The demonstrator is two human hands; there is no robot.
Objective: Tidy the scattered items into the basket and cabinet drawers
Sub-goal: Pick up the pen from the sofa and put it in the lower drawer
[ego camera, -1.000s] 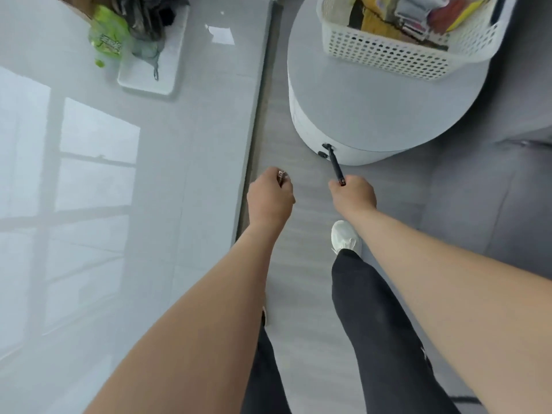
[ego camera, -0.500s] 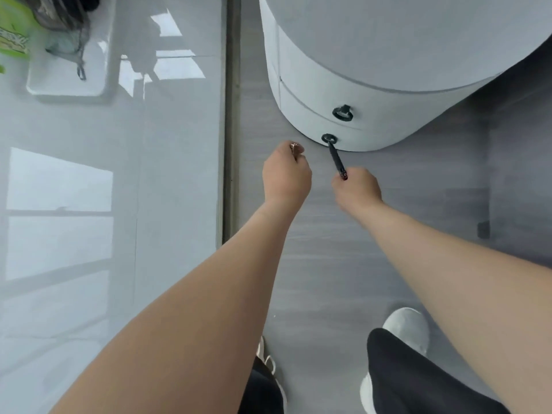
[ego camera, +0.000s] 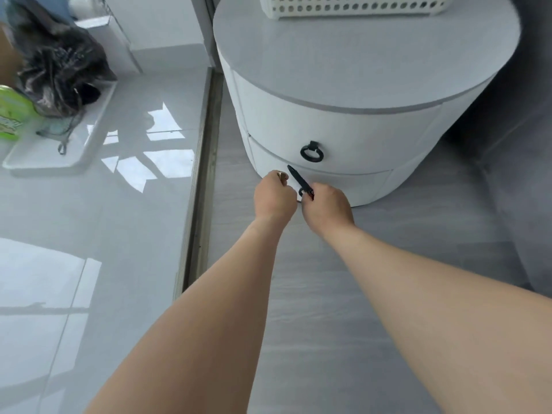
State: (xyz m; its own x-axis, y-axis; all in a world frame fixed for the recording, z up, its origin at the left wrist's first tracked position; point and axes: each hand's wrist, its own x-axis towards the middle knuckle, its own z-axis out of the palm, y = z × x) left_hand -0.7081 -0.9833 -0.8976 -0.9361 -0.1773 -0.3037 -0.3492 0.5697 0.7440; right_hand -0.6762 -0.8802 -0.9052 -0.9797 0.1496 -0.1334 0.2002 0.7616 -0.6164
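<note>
- Both hands reach low at the front of the round cabinet [ego camera: 358,70]. The right hand [ego camera: 327,206] is clenched on a black pen [ego camera: 299,181], whose tip sticks up and left across the lower drawer [ego camera: 343,186].
- The left hand [ego camera: 273,198] is closed on a small brassy thing [ego camera: 281,175]; only a bit of it peeks out above the knuckles, and I cannot tell what it is.
- A dark ring [ego camera: 302,191] shows just beside the right fingers, likely the lower drawer's pull. Whether a finger is hooked through it I cannot tell.
- Risk, as I judge it: with both hands full, a pull on that ring has to be made by spare fingers. The pen may slip and fall to the floor, or its tip may scrape the white drawer front.
- The ring could also slip from a weak hook, leaving the drawer shut.
- The upper drawer's ring [ego camera: 311,152] hangs free, untouched.
- The basket [ego camera: 352,7] sits on the cabinet top, cut off by the frame; its contents are out of view.
- Far left, a dark bag [ego camera: 59,64] and a green packet [ego camera: 12,115] rest on a white tray [ego camera: 89,130], partly cut off.
</note>
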